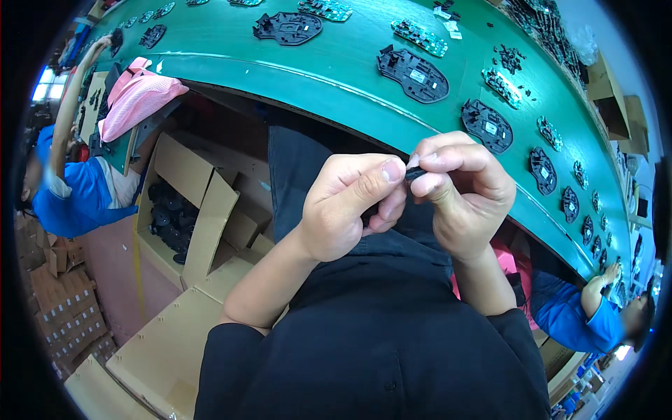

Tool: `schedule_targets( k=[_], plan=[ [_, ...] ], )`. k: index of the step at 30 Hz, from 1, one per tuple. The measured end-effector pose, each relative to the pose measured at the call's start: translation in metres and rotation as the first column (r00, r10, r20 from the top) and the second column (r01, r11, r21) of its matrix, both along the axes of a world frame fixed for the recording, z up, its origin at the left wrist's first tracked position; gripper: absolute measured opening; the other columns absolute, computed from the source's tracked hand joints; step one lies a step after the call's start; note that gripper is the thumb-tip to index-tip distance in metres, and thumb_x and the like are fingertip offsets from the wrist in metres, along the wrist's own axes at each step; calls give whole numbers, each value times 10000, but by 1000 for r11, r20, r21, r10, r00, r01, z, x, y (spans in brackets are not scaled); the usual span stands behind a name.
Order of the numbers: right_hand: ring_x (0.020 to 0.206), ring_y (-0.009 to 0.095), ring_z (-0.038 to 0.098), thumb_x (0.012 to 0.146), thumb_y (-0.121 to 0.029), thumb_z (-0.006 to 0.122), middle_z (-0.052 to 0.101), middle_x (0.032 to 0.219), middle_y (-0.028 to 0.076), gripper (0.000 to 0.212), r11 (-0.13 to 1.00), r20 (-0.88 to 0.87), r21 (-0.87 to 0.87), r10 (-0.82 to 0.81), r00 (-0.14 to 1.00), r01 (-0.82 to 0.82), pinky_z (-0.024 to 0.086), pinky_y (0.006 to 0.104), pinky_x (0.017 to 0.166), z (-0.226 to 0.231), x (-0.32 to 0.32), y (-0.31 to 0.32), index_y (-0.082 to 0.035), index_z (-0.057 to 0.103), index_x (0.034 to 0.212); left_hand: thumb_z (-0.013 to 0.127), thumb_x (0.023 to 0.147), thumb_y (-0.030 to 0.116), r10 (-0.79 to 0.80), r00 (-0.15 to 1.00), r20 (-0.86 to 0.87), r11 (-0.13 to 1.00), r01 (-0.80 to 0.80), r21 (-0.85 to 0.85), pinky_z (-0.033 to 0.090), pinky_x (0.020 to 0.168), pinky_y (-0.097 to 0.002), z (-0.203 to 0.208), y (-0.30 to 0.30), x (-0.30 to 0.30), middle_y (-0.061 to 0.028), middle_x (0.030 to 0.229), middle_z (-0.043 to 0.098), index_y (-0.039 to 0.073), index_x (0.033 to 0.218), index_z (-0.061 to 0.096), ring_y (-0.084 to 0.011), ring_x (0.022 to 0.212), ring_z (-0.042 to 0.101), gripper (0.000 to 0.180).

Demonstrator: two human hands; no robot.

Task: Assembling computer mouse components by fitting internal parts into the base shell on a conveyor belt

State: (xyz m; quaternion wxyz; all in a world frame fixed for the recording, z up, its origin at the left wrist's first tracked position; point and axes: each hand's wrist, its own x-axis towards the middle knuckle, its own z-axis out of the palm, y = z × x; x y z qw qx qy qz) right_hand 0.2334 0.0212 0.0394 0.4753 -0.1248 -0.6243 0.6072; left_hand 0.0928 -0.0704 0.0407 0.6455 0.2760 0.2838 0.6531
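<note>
Above my lap, in front of the table edge, my left hand [353, 199] and my right hand [465, 192] meet. Between their fingertips is a small black piece [414, 173], mostly covered, so its kind does not show. The right thumb and index finger pinch it. My left thumb presses against its left side, with the other left fingers curled. On the table beyond lie a black plastic housing [413, 75] and another black housing [487, 127] by the right hand. A green circuit board [418, 38] rests behind them.
The green table [336, 84] curves across the front, with several more housings, boards and a pile of small black parts [509, 59]. Co-workers in blue sit at left [77, 189] and right [581, 315]. An open carton [183, 171] of black parts and closed cartons [175, 343] stand at left.
</note>
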Motion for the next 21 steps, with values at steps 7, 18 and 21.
schedule_targets(
  k=[7, 18, 21],
  plan=[
    [776, 182, 673, 805, 68, 819, 742, 958, 145, 212, 995, 23, 90, -33, 999, 30, 564, 262, 691, 2, -8, 2, 8, 736, 990, 454, 1095, 200, 27, 999, 35, 1000, -27, -9, 316, 500, -216, -4, 2, -4, -43, 625, 514, 37, 736, 565, -99, 534, 387, 410],
    [763, 173, 657, 776, 34, 855, 731, 964, 133, 222, 997, 144, 66, -51, 988, 42, 543, 258, 672, -5, -42, 11, -5, 758, 971, 442, 1108, 262, 114, 992, -47, 993, -113, 13, 312, 456, -220, -21, 11, -36, -49, 599, 485, 12, 802, 568, -95, 483, 360, 414],
    [755, 165, 641, 769, 26, 863, 717, 968, 120, 226, 969, 147, 243, -75, 986, 38, 528, 253, 655, -7, -51, 21, -15, 765, 967, 436, 1108, 260, 128, 987, -95, 992, -129, -1, 319, 463, -218, -20, 13, -43, -41, 607, 486, -4, 829, 588, -93, 498, 370, 413]
  ],
)
